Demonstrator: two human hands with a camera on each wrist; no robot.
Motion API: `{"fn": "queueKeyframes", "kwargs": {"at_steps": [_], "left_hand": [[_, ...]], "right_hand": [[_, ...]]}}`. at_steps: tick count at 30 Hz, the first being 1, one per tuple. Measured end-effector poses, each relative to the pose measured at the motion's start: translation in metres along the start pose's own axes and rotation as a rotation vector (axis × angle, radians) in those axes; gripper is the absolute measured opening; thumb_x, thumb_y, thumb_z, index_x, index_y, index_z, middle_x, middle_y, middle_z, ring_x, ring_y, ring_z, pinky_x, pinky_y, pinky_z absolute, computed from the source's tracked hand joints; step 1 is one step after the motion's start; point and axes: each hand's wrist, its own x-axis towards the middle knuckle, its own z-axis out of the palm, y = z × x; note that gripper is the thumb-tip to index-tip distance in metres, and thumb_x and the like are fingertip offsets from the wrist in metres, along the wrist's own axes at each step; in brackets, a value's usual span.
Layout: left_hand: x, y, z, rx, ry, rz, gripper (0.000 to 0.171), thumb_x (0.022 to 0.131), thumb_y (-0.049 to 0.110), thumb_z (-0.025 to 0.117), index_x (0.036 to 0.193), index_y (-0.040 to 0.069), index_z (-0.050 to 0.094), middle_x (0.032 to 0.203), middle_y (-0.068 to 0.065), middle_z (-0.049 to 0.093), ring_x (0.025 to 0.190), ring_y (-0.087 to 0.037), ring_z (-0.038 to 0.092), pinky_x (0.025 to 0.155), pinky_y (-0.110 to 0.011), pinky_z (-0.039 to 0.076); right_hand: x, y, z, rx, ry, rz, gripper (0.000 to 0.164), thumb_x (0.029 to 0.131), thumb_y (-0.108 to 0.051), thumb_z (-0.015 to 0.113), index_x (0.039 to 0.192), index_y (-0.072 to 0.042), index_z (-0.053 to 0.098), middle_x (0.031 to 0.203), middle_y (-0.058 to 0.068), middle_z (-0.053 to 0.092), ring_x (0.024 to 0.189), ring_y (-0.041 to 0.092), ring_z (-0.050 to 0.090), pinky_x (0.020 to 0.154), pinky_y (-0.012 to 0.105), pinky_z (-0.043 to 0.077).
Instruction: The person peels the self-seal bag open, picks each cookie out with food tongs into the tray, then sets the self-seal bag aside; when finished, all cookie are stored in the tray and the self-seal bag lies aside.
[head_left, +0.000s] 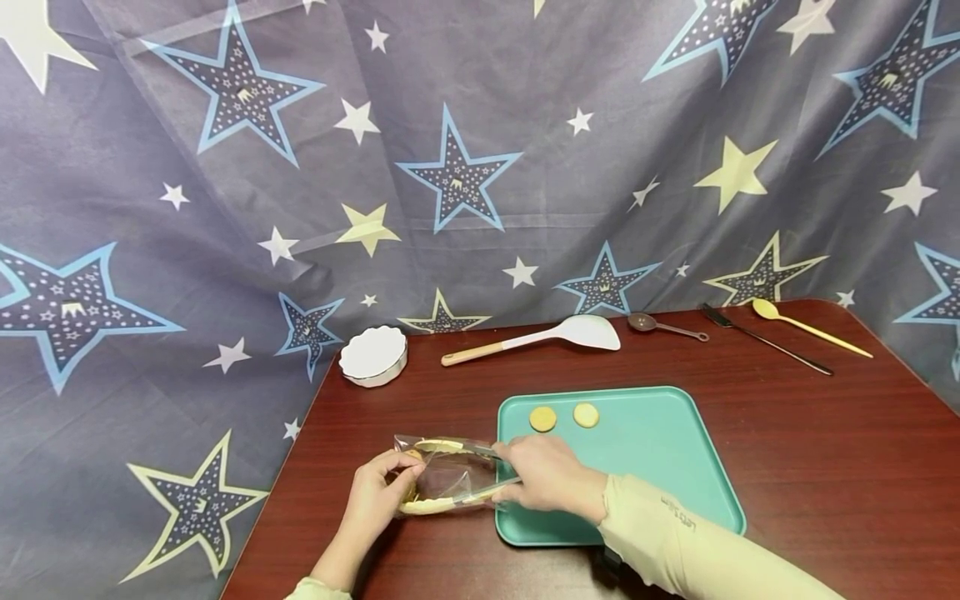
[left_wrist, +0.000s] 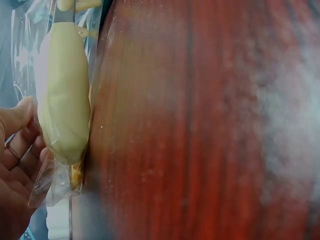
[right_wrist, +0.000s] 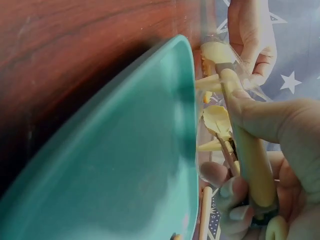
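Observation:
My right hand grips a pair of tongs by the handles, above the tray's left edge. The cream tong tips are spread apart and reach into a clear plastic bag. My left hand pinches the bag near those tips, with thumb and fingers curled on the film. Something golden shows in the bag by the tong tips, mostly hidden. Two round cookies lie at the back of the teal tray.
White fluted dishes stand at the table's back left corner. Along the back edge lie a white spatula, a brown slotted spoon, a dark-tipped metal utensil and a yellow spoon. A star-patterned cloth hangs behind.

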Motion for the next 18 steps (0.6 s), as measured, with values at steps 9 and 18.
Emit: {"fn": "queueKeyframes", "kwargs": {"at_steps": [9, 18], "left_hand": [[0.002, 0.001, -0.002, 0.001, 0.012, 0.006, 0.012, 0.079, 0.003, 0.079, 0.079, 0.014, 0.074, 0.077, 0.007, 0.067, 0.066, -0.008, 0.058, 0.056, -0.025, 0.048], [0.004, 0.01, -0.003, -0.005, 0.035, 0.018, 0.014, 0.077, -0.005, 0.077, 0.08, 0.009, 0.074, 0.078, -0.002, 0.069, 0.066, -0.017, 0.06, 0.057, -0.022, 0.047]], "right_hand": [[0.0, 0.002, 0.001, 0.004, 0.027, -0.019, 0.057, 0.082, -0.049, 0.074, 0.127, -0.015, 0.065, 0.093, -0.001, 0.069, 0.08, 0.016, 0.064, 0.052, 0.032, 0.045], [-0.001, 0.004, 0.003, 0.027, 0.057, -0.019, 0.057, 0.079, -0.049, 0.076, 0.125, -0.016, 0.066, 0.087, -0.005, 0.067, 0.071, 0.01, 0.058, 0.048, 0.029, 0.04]]}}
